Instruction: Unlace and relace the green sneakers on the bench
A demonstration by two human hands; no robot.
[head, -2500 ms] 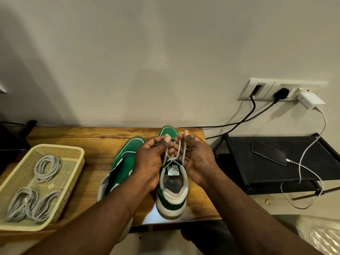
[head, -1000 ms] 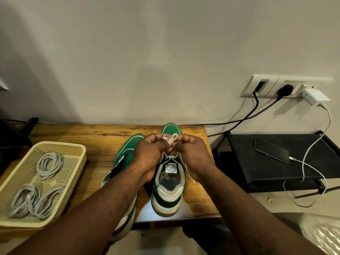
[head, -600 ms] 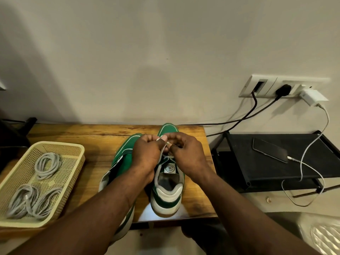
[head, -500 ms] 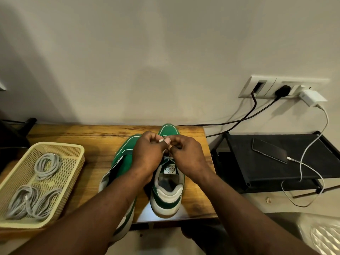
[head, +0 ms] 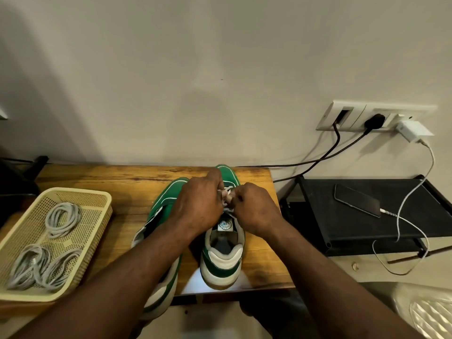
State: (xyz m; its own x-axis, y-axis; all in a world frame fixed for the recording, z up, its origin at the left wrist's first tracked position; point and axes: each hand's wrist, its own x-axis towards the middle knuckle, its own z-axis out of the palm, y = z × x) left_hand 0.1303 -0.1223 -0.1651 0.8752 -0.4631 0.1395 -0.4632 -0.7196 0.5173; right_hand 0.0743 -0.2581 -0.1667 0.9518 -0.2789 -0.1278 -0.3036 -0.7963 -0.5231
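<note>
**At lower centre of the frame: both grips pinch a sneaker's lace**

Head view. On the wooden table [head: 110, 177], two green sneakers stand side by side, toes toward the wall at the top of the frame and heels toward the lower edge, so their long axes run bottom to top. The right-hand sneaker [head: 221, 263] is fully on the table. The left-hand sneaker [head: 168, 194] slants slightly, is partly covered by a forearm, and its heel passes the table's near edge.

Above the right-hand sneaker's tongue, the left grip [head: 198, 206] and the right grip [head: 254, 211] meet, fingers curled, each pinching the pale lace [head: 227, 193].

At lower left a yellow perforated basket [head: 61, 192] holds three coils of grey cord [head: 62, 216].

To the right, beside the table, a black shelf [head: 367, 228] carries a dark phone [head: 357, 200] joined by a white cable [head: 403, 211] to a white charger [head: 413, 130] in the wall socket panel [head: 354, 116]. Black cables [head: 325, 152] hang from the same panel.
</note>
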